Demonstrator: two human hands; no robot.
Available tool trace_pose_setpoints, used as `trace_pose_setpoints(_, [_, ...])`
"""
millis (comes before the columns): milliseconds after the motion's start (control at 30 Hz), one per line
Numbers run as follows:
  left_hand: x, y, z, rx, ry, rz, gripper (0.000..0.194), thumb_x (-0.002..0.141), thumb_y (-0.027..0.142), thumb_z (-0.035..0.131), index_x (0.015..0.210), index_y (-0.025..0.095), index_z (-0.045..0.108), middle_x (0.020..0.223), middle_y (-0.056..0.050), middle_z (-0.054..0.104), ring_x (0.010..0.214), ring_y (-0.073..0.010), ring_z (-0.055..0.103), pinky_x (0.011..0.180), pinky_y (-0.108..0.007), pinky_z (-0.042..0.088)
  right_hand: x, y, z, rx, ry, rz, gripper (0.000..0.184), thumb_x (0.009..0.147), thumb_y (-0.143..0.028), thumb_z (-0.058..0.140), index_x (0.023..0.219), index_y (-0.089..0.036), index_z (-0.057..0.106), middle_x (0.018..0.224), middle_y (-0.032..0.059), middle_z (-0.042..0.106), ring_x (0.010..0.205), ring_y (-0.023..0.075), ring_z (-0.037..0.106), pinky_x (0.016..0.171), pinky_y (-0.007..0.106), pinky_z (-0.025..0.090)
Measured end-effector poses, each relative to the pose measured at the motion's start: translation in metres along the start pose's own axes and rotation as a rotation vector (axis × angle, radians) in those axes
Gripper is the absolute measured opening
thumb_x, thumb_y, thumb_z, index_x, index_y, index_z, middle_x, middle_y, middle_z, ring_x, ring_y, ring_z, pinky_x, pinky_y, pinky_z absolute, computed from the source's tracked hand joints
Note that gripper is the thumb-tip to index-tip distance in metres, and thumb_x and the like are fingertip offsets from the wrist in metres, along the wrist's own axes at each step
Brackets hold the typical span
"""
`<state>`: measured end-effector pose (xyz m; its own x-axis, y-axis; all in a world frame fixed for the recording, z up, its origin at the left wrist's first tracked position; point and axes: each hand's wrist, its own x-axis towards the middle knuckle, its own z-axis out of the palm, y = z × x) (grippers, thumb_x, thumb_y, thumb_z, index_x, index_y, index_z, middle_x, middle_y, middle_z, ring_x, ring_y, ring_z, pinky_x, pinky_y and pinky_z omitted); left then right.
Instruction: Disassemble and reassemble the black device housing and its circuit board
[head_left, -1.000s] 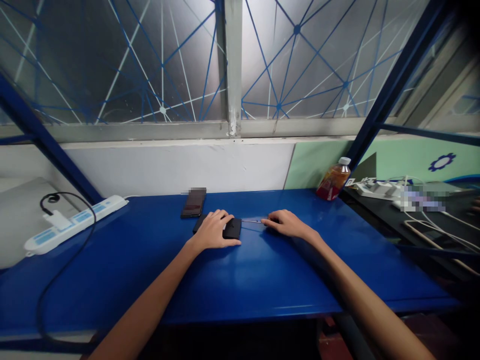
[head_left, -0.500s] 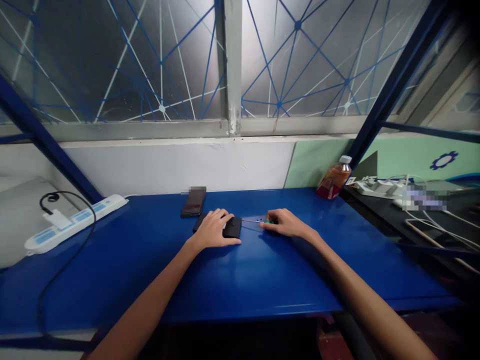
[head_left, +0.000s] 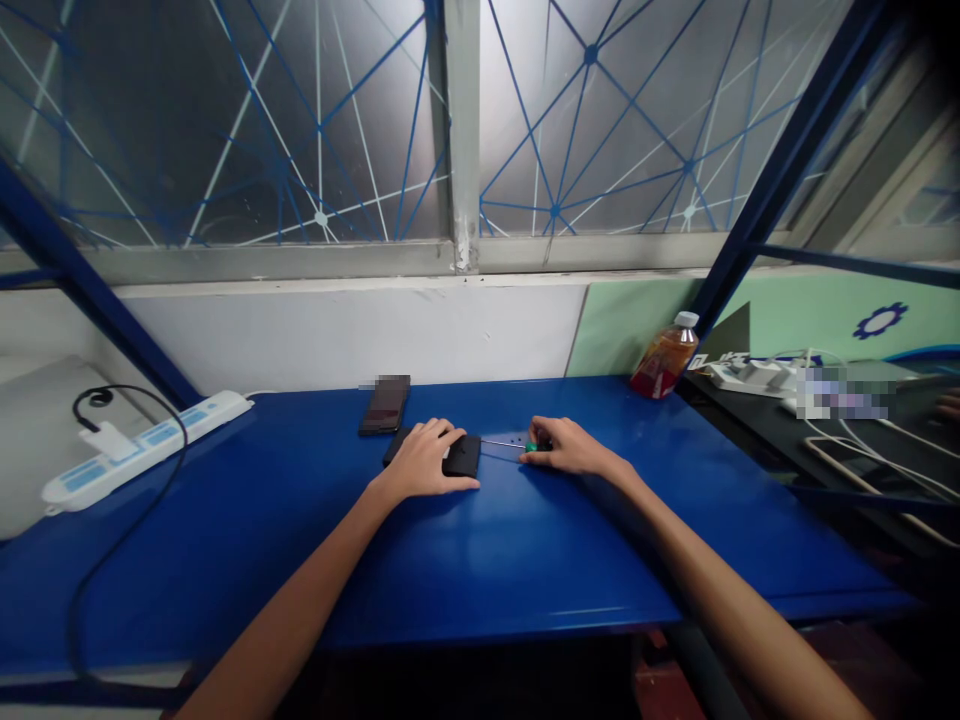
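My left hand (head_left: 427, 458) is laid over a flat black box-shaped device (head_left: 463, 457), its fingers on top and the thumb along the near side. Much of the device is hidden beneath that hand. In my right hand (head_left: 561, 445), thumb and fingers close round the green handle of a screwdriver (head_left: 501, 444). Its thin metal shaft points left and reaches the right-hand side of the device. Whether the tip sits in a screw is too small to tell. A few tiny dark pieces (head_left: 514, 439) lie on the table just behind the shaft.
On the blue table (head_left: 480, 570), a dark phone (head_left: 385, 405) lies behind the device. A drink bottle (head_left: 666, 357) stands at the back right. At left is a white power strip (head_left: 150, 445) with a black cable (head_left: 127, 535). Chargers and white cables (head_left: 847, 440) cover the dark right-hand table.
The camera view has shifted slightly. Both hands keep their places, and the screwdriver's green handle shows a little more between my right fingers. A dim shape like fingers appears at the far right edge.
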<state>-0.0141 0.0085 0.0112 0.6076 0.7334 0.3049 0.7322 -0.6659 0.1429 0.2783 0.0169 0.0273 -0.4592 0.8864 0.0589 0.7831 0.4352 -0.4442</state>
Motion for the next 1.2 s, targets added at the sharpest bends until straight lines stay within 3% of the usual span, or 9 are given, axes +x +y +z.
trace_pose_setpoints(133, [0.0005,0.0009,-0.0013,0.007,-0.002,0.004,0.08,0.07,0.08,0.054,0.122,0.019,0.058,0.114,-0.013,0.059,0.102,-0.0315,0.054,0.088,-0.044,0.042,-0.0003,-0.0002,0.0002,-0.004,0.022,-0.015,0.042,0.076,-0.059,0.065,0.088,-0.02,0.057,0.076,0.0024,0.064,0.066,0.0163,0.056,0.057,0.023,0.032])
trace_pose_setpoints(333, [0.0012,0.0006,-0.0008,0.015,-0.002,0.005,0.079,0.07,0.079,0.055,0.122,0.02,0.059,0.114,-0.013,0.059,0.102,-0.0318,0.054,0.089,-0.043,0.042,0.0,-0.0008,-0.0009,-0.015,0.019,0.007,0.04,0.092,-0.055,0.044,0.087,-0.02,0.063,0.076,0.0041,0.067,0.065,0.0165,0.058,0.058,0.025,0.034])
trace_pose_setpoints(567, [0.0005,-0.0007,0.0006,0.014,0.008,0.013,0.081,0.071,0.079,0.055,0.124,0.018,0.058,0.114,-0.013,0.059,0.102,-0.0316,0.054,0.089,-0.043,0.041,0.0003,0.0028,-0.0018,-0.093,0.019,-0.033,0.043,0.084,-0.06,0.055,0.079,-0.018,0.062,0.079,0.0054,0.066,0.068,0.017,0.056,0.059,0.025,0.033])
trace_pose_setpoints(800, [-0.0006,-0.0006,0.0004,0.008,-0.002,0.019,0.079,0.072,0.078,0.054,0.128,0.022,0.055,0.115,-0.012,0.059,0.102,-0.0311,0.054,0.088,-0.043,0.042,0.0004,0.0014,0.0044,-0.084,-0.014,0.008,0.039,0.077,-0.057,0.065,0.087,-0.02,0.058,0.074,0.0035,0.065,0.065,0.0174,0.056,0.056,0.024,0.031])
trace_pose_setpoints(1033, [-0.0001,0.0022,-0.0036,0.014,-0.008,0.024,0.079,0.073,0.076,0.056,0.128,0.019,0.056,0.117,-0.013,0.06,0.104,-0.0319,0.054,0.09,-0.045,0.041,-0.0011,-0.0019,0.0002,-0.071,0.028,-0.001,0.038,0.092,-0.053,0.045,0.086,-0.02,0.062,0.074,0.0043,0.067,0.065,0.0171,0.058,0.058,0.025,0.031])
trace_pose_setpoints(1200, [0.0005,0.0077,-0.0048,-0.035,0.017,0.027,0.083,0.075,0.074,0.056,0.14,0.024,0.045,0.122,-0.013,0.059,0.109,-0.0317,0.053,0.094,-0.046,0.038,-0.0007,0.0,-0.0039,-0.115,-0.006,0.013,0.045,0.087,-0.058,0.049,0.071,-0.019,0.063,0.068,0.0052,0.065,0.059,0.0167,0.054,0.055,0.027,0.028])
